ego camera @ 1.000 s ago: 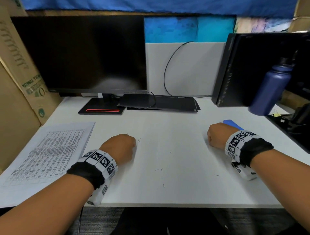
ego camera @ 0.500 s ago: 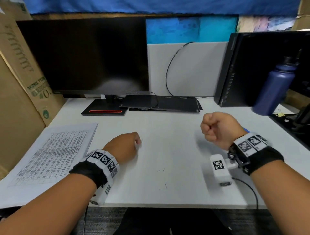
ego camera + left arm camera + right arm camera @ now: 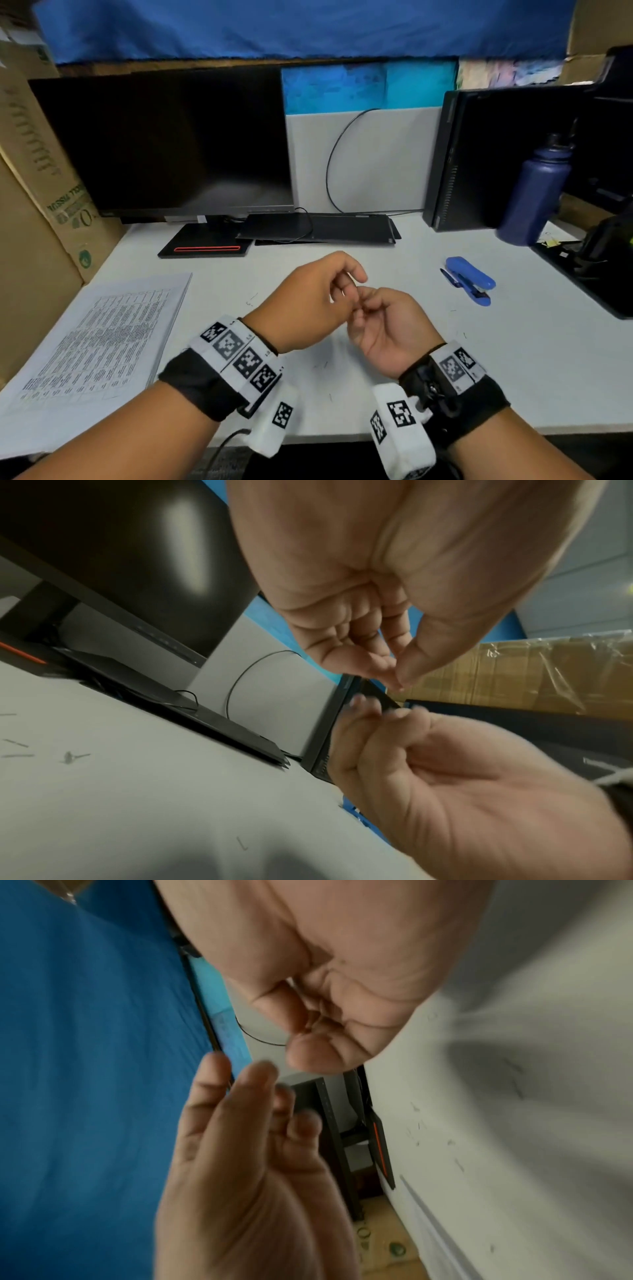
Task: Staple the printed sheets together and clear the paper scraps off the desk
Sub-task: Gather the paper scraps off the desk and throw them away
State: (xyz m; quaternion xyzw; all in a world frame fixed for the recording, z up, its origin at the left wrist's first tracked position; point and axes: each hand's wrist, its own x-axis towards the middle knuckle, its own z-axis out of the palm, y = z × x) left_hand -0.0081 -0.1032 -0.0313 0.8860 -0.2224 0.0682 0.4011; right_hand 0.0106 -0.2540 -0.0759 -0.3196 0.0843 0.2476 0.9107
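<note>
printed sheets lie flat on the white desk at about 9 o'clock from the hands, near the front-left edge, nothing touching them. blue stapler sits at roughly 2 o'clock from the hands, well apart from the sheets, w/ a dark pen-like thing just beside it on its left (too small to tell). tiny thin scraps are scattered on the desk around and under the hands; they look more like loose staples than paper tbh, can't tell.

both hands are up off the desk in the middle, fingertips meeting. left hand is palm down, thumb and fingers drawn together in a pinch; right hand is palm up, fingers curled toward the left one's tips. whether either has a scrap btwn the fingers, can't tell, too blurry and small.

further out: dark monitor at 11 o'clock, flat black device at 12, black pc tower and navy water bottle at 1-2 o'clock, cardboard box on the far left.
</note>
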